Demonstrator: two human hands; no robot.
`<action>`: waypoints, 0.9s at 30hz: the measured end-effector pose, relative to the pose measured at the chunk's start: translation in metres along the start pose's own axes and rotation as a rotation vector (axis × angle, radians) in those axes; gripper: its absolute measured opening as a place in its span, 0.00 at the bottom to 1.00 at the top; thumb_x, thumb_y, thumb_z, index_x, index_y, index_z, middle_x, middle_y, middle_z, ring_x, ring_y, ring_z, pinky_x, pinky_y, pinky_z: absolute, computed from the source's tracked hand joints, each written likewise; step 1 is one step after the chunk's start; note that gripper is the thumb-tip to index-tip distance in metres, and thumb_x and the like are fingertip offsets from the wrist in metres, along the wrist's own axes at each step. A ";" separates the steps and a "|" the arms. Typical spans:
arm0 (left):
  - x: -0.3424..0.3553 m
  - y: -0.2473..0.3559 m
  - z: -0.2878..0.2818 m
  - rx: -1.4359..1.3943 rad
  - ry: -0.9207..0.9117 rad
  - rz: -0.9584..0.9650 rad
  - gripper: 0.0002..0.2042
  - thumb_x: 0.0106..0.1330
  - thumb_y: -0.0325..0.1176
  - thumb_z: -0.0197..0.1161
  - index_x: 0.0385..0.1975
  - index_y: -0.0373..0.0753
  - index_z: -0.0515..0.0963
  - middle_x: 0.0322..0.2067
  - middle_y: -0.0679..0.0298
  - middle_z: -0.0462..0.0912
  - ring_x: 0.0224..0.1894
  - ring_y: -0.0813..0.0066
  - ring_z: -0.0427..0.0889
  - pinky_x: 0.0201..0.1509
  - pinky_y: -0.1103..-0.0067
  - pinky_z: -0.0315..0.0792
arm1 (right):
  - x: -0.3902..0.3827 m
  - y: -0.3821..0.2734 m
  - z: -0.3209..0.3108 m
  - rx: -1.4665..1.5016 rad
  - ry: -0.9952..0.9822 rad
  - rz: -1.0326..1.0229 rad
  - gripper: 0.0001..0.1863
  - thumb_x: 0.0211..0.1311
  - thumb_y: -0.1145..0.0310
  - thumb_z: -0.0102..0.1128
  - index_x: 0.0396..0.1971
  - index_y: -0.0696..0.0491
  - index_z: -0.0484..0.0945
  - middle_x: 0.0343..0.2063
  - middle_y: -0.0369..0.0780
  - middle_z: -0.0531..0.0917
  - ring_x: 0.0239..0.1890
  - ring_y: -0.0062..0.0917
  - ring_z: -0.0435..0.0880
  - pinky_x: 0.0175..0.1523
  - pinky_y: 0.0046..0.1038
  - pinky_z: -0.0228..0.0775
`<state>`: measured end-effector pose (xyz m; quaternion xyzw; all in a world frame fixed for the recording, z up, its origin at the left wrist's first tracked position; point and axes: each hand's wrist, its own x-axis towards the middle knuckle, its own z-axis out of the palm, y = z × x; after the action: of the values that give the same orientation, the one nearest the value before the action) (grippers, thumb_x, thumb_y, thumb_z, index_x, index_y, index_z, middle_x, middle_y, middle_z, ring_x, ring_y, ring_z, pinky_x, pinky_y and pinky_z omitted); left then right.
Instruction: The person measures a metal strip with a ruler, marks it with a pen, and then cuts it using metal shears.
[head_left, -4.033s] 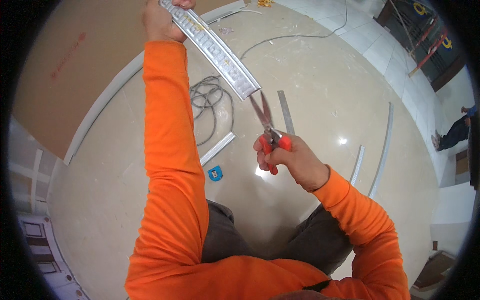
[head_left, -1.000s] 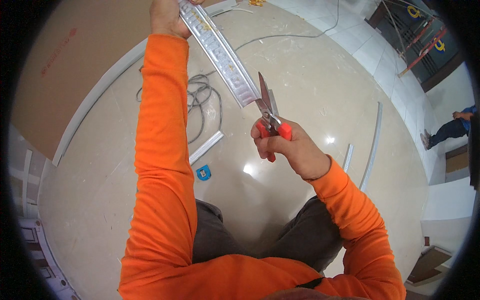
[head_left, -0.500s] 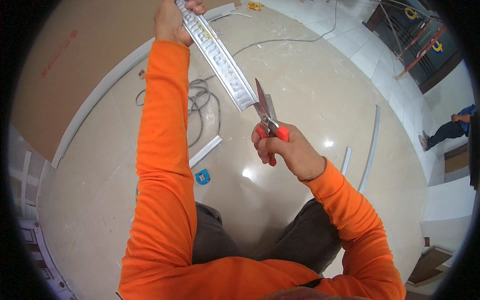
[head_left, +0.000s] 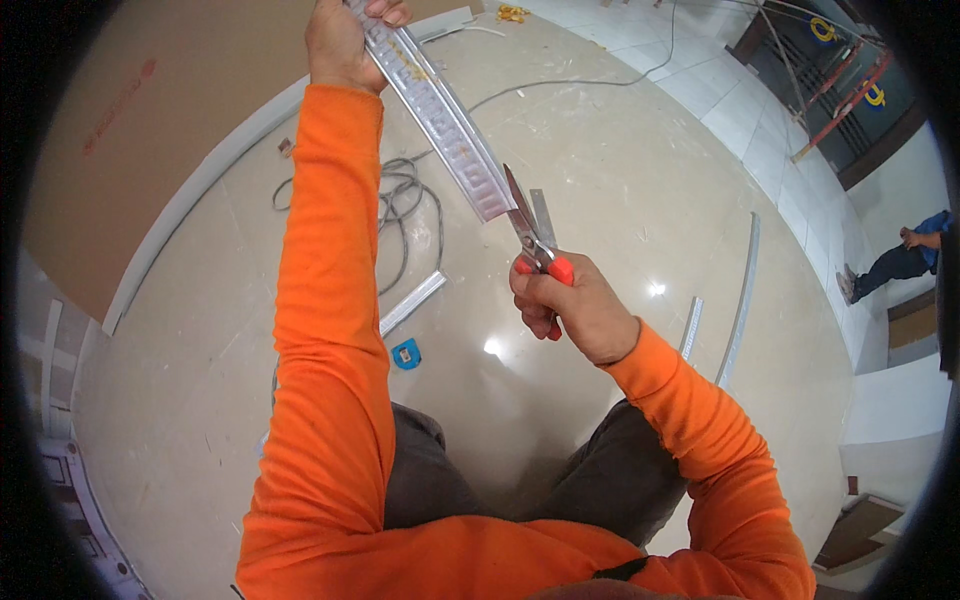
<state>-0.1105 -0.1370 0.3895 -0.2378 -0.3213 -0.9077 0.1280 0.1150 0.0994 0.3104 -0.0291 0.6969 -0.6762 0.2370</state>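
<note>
My left hand [head_left: 350,45], at the top of the view, is closed round a long silver metal channel [head_left: 440,120] with a ribbed inner face. The channel slants down to the right, toward my right hand. Wrapped round the red handles of a pair of snips [head_left: 528,240] are the fingers of my right hand [head_left: 580,305]. The dark blades point up and lie against the lower right corner of the channel's end. Whether they pinch its edge I cannot tell.
On the glossy floor lie a grey cable [head_left: 400,190], a short metal channel [head_left: 412,303] and a blue tape measure [head_left: 406,354]. Long metal strips [head_left: 742,290] rest at right. A large brown board [head_left: 150,130] stands left. Another person [head_left: 905,260] is at far right, below a scaffold [head_left: 840,105].
My right hand has shifted slightly left and down with the snips, and their blades sit closer against the channel's end. The left hand and channel have barely moved.
</note>
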 end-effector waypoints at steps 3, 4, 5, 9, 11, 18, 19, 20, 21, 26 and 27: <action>-0.001 0.001 0.002 0.001 0.012 0.019 0.15 0.77 0.49 0.48 0.46 0.42 0.69 0.24 0.74 0.65 0.19 0.87 0.63 0.18 0.87 0.63 | -0.001 0.000 0.002 0.010 0.018 -0.010 0.09 0.63 0.66 0.56 0.29 0.56 0.73 0.19 0.34 0.72 0.18 0.17 0.71 0.23 0.22 0.63; -0.001 0.001 0.002 -0.008 -0.001 0.023 0.15 0.77 0.48 0.47 0.46 0.42 0.69 0.24 0.74 0.65 0.19 0.87 0.63 0.18 0.87 0.63 | -0.001 0.001 0.003 0.005 0.032 0.000 0.09 0.64 0.66 0.56 0.29 0.56 0.73 0.19 0.34 0.73 0.18 0.17 0.71 0.23 0.22 0.64; 0.000 0.001 0.003 -0.017 -0.015 0.027 0.15 0.77 0.48 0.47 0.46 0.42 0.69 0.24 0.74 0.65 0.19 0.87 0.63 0.18 0.87 0.63 | -0.001 0.001 0.003 0.015 0.024 -0.011 0.09 0.64 0.66 0.56 0.29 0.56 0.73 0.19 0.34 0.73 0.18 0.17 0.71 0.23 0.22 0.64; 0.000 0.002 0.003 -0.047 -0.030 0.020 0.15 0.78 0.48 0.46 0.46 0.41 0.69 0.24 0.73 0.65 0.19 0.87 0.63 0.18 0.87 0.63 | 0.000 0.001 0.003 0.002 0.039 0.006 0.09 0.64 0.66 0.56 0.29 0.56 0.74 0.18 0.34 0.73 0.18 0.17 0.71 0.23 0.22 0.64; 0.000 0.002 0.003 -0.048 -0.024 0.020 0.16 0.78 0.48 0.46 0.45 0.41 0.70 0.24 0.73 0.65 0.19 0.87 0.63 0.18 0.87 0.63 | 0.000 0.001 0.004 0.007 0.040 0.016 0.09 0.65 0.66 0.56 0.29 0.56 0.74 0.18 0.34 0.73 0.18 0.17 0.70 0.23 0.21 0.64; -0.008 0.004 0.017 -0.014 -0.013 0.031 0.17 0.78 0.49 0.45 0.45 0.41 0.70 0.24 0.72 0.67 0.19 0.85 0.65 0.19 0.85 0.66 | 0.001 0.004 0.000 -0.001 0.072 0.016 0.11 0.66 0.64 0.57 0.28 0.56 0.74 0.18 0.34 0.73 0.18 0.17 0.71 0.23 0.23 0.64; -0.009 0.001 0.021 0.049 0.087 0.044 0.17 0.77 0.50 0.45 0.44 0.41 0.70 0.24 0.71 0.68 0.19 0.83 0.66 0.19 0.84 0.66 | 0.002 0.006 -0.001 -0.018 0.087 0.018 0.12 0.66 0.63 0.58 0.28 0.56 0.74 0.19 0.35 0.74 0.19 0.19 0.72 0.25 0.26 0.67; -0.009 -0.001 0.023 0.112 0.187 0.056 0.17 0.77 0.50 0.45 0.43 0.42 0.70 0.24 0.70 0.68 0.20 0.81 0.67 0.19 0.82 0.67 | 0.004 0.008 0.000 -0.018 0.080 0.027 0.12 0.66 0.63 0.58 0.28 0.56 0.74 0.19 0.35 0.74 0.19 0.19 0.72 0.25 0.26 0.67; -0.009 0.000 0.023 0.112 0.184 0.055 0.17 0.77 0.50 0.45 0.43 0.42 0.70 0.24 0.70 0.68 0.20 0.81 0.67 0.19 0.82 0.67 | 0.007 0.012 0.003 -0.232 0.177 -0.095 0.12 0.65 0.63 0.58 0.31 0.57 0.75 0.22 0.36 0.76 0.23 0.22 0.75 0.30 0.28 0.70; 0.004 0.001 -0.003 0.207 0.351 -0.025 0.21 0.73 0.58 0.48 0.34 0.44 0.68 0.20 0.70 0.66 0.16 0.79 0.67 0.15 0.82 0.63 | 0.011 0.025 0.004 -0.408 0.267 -0.305 0.12 0.63 0.65 0.60 0.41 0.56 0.77 0.30 0.35 0.79 0.32 0.16 0.74 0.38 0.21 0.68; 0.007 0.006 -0.012 0.214 0.354 -0.026 0.21 0.73 0.58 0.48 0.34 0.44 0.68 0.20 0.70 0.66 0.16 0.79 0.67 0.15 0.82 0.63 | 0.009 0.024 0.002 -0.357 0.214 -0.226 0.14 0.63 0.65 0.60 0.44 0.57 0.76 0.32 0.38 0.80 0.36 0.21 0.76 0.44 0.23 0.69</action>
<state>-0.1186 -0.1496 0.3879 -0.0556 -0.3914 -0.8975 0.1954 0.1144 0.0960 0.2847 -0.0766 0.8189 -0.5637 0.0758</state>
